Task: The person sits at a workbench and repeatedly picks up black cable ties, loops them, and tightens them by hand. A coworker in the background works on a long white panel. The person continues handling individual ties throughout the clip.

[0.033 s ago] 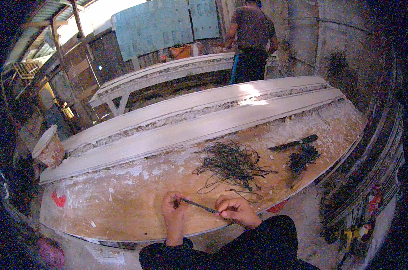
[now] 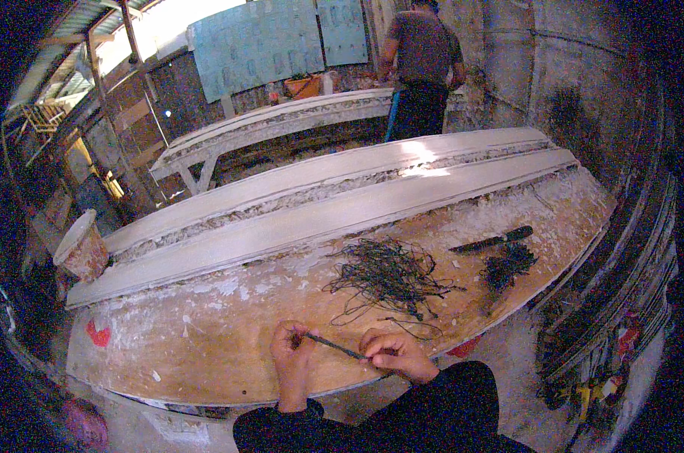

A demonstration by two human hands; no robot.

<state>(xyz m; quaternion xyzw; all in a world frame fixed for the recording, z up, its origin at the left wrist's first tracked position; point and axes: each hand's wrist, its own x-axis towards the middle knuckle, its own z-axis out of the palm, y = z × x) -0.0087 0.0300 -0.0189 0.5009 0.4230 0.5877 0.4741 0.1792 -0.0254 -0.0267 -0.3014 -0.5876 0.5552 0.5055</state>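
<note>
A short, dark, thick-looking cord (image 2: 337, 346) is stretched between my two hands, sloping down to the right. My left hand (image 2: 291, 351) pinches its left end with closed fingers. At the other end my right hand (image 2: 397, 352) grips it between thumb and fingers. Just beyond them lies a loose, tangled pile of thin dark cords (image 2: 391, 275) with loops and small knots. A knife with a black handle (image 2: 493, 239) rests to the right of the pile. Below the knife sits a bunch of dark short strands (image 2: 509, 266), whose exact kind I cannot make out.
The wooden table (image 2: 229, 340) is worn and splashed with white. Long pale boards (image 2: 281, 219) run along its far side. A stained bucket (image 2: 82, 249) stands tilted at the left end. Behind, a person (image 2: 425, 60) stands at a second bench (image 2: 281, 117).
</note>
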